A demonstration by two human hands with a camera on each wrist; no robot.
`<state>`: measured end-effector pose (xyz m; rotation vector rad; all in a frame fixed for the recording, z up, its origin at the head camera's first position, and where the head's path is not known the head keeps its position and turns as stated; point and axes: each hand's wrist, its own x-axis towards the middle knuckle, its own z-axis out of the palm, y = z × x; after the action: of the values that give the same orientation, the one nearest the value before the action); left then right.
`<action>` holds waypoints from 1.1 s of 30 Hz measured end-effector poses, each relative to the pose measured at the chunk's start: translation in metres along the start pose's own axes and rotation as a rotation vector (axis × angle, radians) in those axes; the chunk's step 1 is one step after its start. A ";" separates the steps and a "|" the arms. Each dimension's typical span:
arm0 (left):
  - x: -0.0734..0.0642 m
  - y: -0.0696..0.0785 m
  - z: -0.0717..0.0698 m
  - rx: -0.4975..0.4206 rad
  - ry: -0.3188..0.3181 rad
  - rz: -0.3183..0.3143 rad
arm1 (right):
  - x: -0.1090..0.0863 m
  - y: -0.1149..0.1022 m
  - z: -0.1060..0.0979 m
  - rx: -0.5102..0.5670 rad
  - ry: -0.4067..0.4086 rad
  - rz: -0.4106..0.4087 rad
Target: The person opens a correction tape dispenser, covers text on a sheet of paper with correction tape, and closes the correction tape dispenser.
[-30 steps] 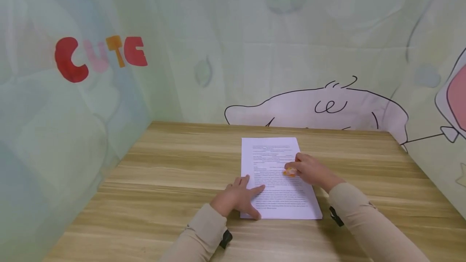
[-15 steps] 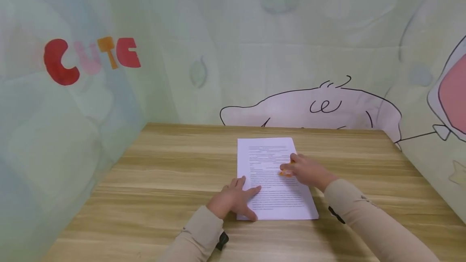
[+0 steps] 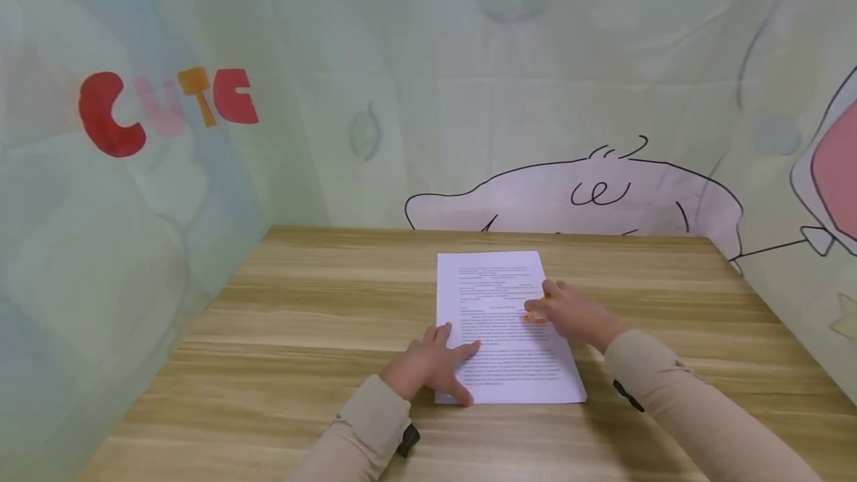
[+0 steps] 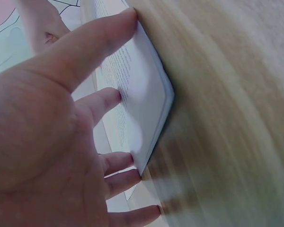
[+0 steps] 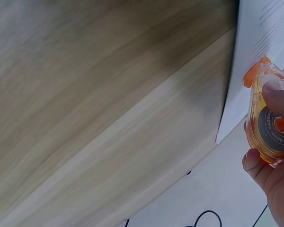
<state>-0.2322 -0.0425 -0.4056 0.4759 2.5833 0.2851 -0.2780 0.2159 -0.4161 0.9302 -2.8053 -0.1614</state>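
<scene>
A stack of printed white paper [image 3: 509,385] lies on the wooden table. My left hand [image 3: 431,364] rests with spread fingers on its left side; in the left wrist view the thumb [image 4: 118,28] touches the near edge. At the right part of the text, my right hand [image 3: 577,312] grips an orange, see-through correction tape [image 3: 535,317]. The right wrist view shows the correction tape [image 5: 270,127] between thumb and fingers, its orange tip [image 5: 253,75] right at the page. Several lines in the upper half of the text have white gaps.
The wooden table [image 3: 321,303] extends around the stack on all sides. Behind it and to the left hang printed cloth walls [image 3: 335,95], with red, pink and orange letters [image 3: 234,95] on the left one. A black band [image 3: 408,439] shows at the left wrist.
In the last half second my right hand, with the correction tape, has moved slightly right across the page. My left hand has kept its place on the paper. The head view has shifted a little.
</scene>
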 end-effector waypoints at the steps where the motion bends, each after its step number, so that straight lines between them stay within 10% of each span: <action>1: 0.000 0.000 0.000 0.001 0.001 -0.001 | -0.002 0.002 0.000 0.004 0.009 -0.005; 22: 0.000 -0.003 0.002 0.018 0.003 0.014 | -0.021 0.024 0.003 0.024 0.117 -0.049; 33: -0.003 -0.005 0.004 -0.006 0.019 0.034 | -0.029 0.031 0.003 0.554 0.061 0.352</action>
<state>-0.2293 -0.0480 -0.4089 0.5176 2.5940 0.3108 -0.2737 0.2582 -0.4181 0.4891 -2.9417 0.7062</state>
